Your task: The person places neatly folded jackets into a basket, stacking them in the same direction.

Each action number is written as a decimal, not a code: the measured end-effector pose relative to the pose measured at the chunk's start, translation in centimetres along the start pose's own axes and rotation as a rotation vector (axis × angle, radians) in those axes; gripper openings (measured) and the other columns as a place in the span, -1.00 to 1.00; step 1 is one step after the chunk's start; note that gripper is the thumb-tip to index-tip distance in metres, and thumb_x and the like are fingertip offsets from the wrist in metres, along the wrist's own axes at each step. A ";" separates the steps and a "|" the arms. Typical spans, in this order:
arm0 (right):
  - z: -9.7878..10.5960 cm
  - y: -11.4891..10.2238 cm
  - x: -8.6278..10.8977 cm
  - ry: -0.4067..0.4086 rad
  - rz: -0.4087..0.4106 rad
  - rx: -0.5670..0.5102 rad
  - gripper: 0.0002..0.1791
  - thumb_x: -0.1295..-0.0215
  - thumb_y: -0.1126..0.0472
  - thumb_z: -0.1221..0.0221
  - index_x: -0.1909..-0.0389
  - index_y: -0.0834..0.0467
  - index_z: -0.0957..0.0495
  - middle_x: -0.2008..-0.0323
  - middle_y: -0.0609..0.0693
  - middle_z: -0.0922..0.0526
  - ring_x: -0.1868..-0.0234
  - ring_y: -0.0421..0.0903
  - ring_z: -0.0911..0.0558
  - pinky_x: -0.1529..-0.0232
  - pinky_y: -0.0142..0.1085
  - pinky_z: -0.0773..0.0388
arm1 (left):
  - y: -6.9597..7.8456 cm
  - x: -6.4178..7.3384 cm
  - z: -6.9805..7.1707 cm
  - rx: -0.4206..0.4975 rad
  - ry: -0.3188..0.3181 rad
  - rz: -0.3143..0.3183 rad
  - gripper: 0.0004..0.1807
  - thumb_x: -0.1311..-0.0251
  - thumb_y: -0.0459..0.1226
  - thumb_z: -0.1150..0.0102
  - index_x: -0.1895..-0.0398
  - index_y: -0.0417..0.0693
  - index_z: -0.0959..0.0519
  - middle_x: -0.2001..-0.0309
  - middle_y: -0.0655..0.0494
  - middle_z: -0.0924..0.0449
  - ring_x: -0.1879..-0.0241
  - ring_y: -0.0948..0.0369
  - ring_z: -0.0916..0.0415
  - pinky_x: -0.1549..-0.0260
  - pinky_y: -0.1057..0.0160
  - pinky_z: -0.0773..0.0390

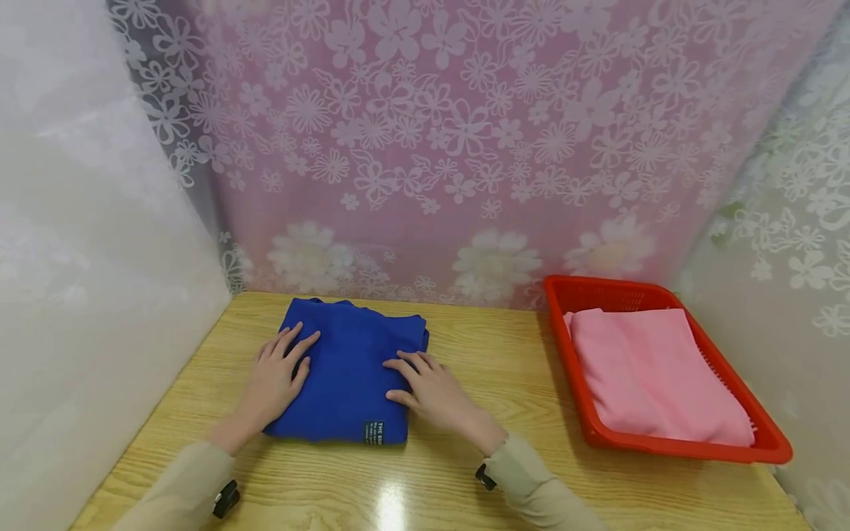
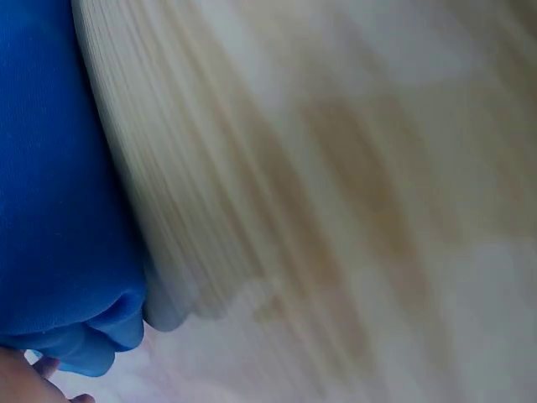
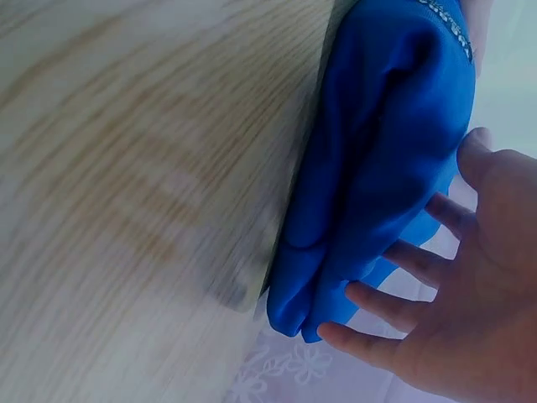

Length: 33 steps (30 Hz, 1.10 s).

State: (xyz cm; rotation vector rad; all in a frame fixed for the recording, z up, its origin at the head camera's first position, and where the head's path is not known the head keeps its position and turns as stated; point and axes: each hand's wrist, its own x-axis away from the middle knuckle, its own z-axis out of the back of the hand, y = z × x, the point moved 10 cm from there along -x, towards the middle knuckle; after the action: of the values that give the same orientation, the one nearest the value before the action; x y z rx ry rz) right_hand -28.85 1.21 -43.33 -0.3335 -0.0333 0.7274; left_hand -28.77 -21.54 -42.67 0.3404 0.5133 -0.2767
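Folded blue cloth (image 1: 352, 369): one, on the desk (image 1: 491, 354), between and under the two grips. Left grip (image 1: 274, 372): fingers spread and extended, resting on the cloth's left side. Right grip (image 1: 432, 389): fingers loosely extended, touching the cloth's right side, not curled round it. Dark printed label (image 1: 374, 432): on the cloth's near edge, closer to the right grip than the left. Red basket (image 1: 677, 448): right of the right grip, well apart. Pink cloth (image 1: 654, 376): folded, inside the basket.

A pale wood-grained table (image 1: 491, 335) carries what seems a folded blue garment (image 1: 355, 369) and a red basket (image 1: 664, 445).
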 end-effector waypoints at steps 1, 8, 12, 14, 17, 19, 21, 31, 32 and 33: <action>0.1 0.3 0.2 0.006 -0.009 -0.008 -0.41 -0.53 -0.20 0.03 -0.47 -0.07 -0.31 -0.50 0.11 -0.27 -0.48 0.25 -0.25 -0.31 0.24 -0.33 | 0.3 -0.1 -0.2 0.005 0.000 0.002 -0.53 -0.41 -0.30 -0.17 -0.37 -0.03 -0.51 -0.44 -0.27 -0.30 -0.40 -0.28 -0.23 -0.26 -0.36 -0.25; 0.7 2.0 1.3 0.033 -0.048 0.006 -0.41 -0.52 -0.21 0.00 -0.45 -0.05 -0.34 -0.48 0.12 -0.30 -0.46 0.31 -0.26 -0.30 0.28 -0.33 | 2.1 -0.9 -1.5 0.001 -0.024 0.024 -0.53 -0.44 -0.25 -0.14 -0.39 0.00 -0.51 -0.45 -0.25 -0.28 -0.42 -0.28 -0.21 -0.26 -0.38 -0.26; 1.1 2.8 2.0 0.038 -0.063 0.011 -0.42 -0.53 -0.19 -0.01 -0.44 -0.02 -0.35 -0.48 0.15 -0.30 -0.45 0.32 -0.28 -0.28 0.30 -0.34 | 3.2 -1.3 -2.1 0.008 -0.036 0.026 -0.53 -0.45 -0.24 -0.12 -0.40 0.00 -0.50 -0.46 -0.24 -0.27 -0.44 -0.26 -0.18 -0.28 -0.38 -0.24; 1.3 3.2 2.4 0.036 -0.075 0.010 -0.42 -0.53 -0.18 -0.01 -0.44 -0.02 -0.34 -0.49 0.15 -0.29 -0.45 0.33 -0.27 -0.28 0.31 -0.32 | 3.7 -1.5 -2.4 0.009 -0.036 0.026 -0.53 -0.45 -0.24 -0.11 -0.40 0.01 -0.50 -0.46 -0.24 -0.27 -0.44 -0.26 -0.18 -0.27 -0.40 -0.24; 1.5 4.0 3.1 0.037 -0.095 0.007 -0.41 -0.53 -0.19 -0.02 -0.45 -0.02 -0.34 -0.49 0.15 -0.28 -0.45 0.32 -0.27 -0.29 0.32 -0.31 | 4.6 -1.9 -2.7 0.012 -0.021 0.018 -0.54 -0.44 -0.25 -0.12 -0.38 0.01 -0.51 -0.45 -0.24 -0.29 -0.42 -0.27 -0.20 -0.23 -0.44 -0.26; 1.6 4.5 3.5 0.034 -0.107 -0.004 -0.40 -0.52 -0.19 -0.03 -0.45 -0.02 -0.34 -0.50 0.14 -0.27 -0.46 0.32 -0.27 -0.30 0.32 -0.29 | 5.2 -2.0 -2.9 0.007 -0.013 0.011 -0.54 -0.43 -0.26 -0.13 -0.38 0.01 -0.51 -0.44 -0.24 -0.30 -0.41 -0.28 -0.22 -0.21 -0.46 -0.27; 1.7 5.0 3.8 0.038 -0.110 -0.018 -0.40 -0.51 -0.20 -0.05 -0.43 -0.01 -0.35 -0.50 0.14 -0.27 -0.44 0.32 -0.28 -0.29 0.33 -0.29 | 5.8 -2.2 -3.1 0.006 -0.010 0.010 -0.54 -0.43 -0.26 -0.13 -0.38 0.02 -0.51 -0.44 -0.24 -0.30 -0.41 -0.28 -0.22 -0.20 -0.47 -0.26; 2.2 7.5 5.7 0.063 -0.093 -0.050 -0.36 -0.47 -0.24 -0.07 -0.41 0.02 -0.36 -0.49 0.17 -0.28 -0.40 0.39 -0.31 -0.28 0.37 -0.29 | 8.6 -2.5 -4.3 -0.045 -0.016 0.037 -0.53 -0.45 -0.22 -0.12 -0.39 0.08 -0.50 -0.44 -0.20 -0.32 -0.42 -0.22 -0.23 -0.21 -0.51 -0.21; 2.3 7.7 5.9 0.061 -0.095 -0.057 -0.36 -0.46 -0.24 -0.08 -0.41 0.03 -0.36 -0.49 0.17 -0.28 -0.40 0.39 -0.31 -0.29 0.37 -0.28 | 8.9 -2.6 -4.4 -0.051 -0.016 0.037 -0.53 -0.45 -0.21 -0.12 -0.39 0.08 -0.50 -0.44 -0.20 -0.32 -0.42 -0.22 -0.23 -0.21 -0.52 -0.21; 2.5 7.8 6.1 0.060 -0.094 -0.064 -0.36 -0.46 -0.23 -0.09 -0.40 0.04 -0.37 -0.48 0.18 -0.29 -0.39 0.39 -0.32 -0.29 0.37 -0.28 | 9.1 -2.6 -4.5 -0.059 -0.016 0.038 -0.53 -0.45 -0.21 -0.11 -0.39 0.09 -0.49 -0.44 -0.20 -0.32 -0.41 -0.22 -0.24 -0.21 -0.52 -0.21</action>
State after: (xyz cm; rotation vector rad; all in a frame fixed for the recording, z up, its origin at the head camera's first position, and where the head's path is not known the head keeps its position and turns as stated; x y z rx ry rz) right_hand -29.69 11.42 -43.92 -0.4124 -0.0156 0.6235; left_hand -29.74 -11.09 -42.72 0.2897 0.4975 -0.2268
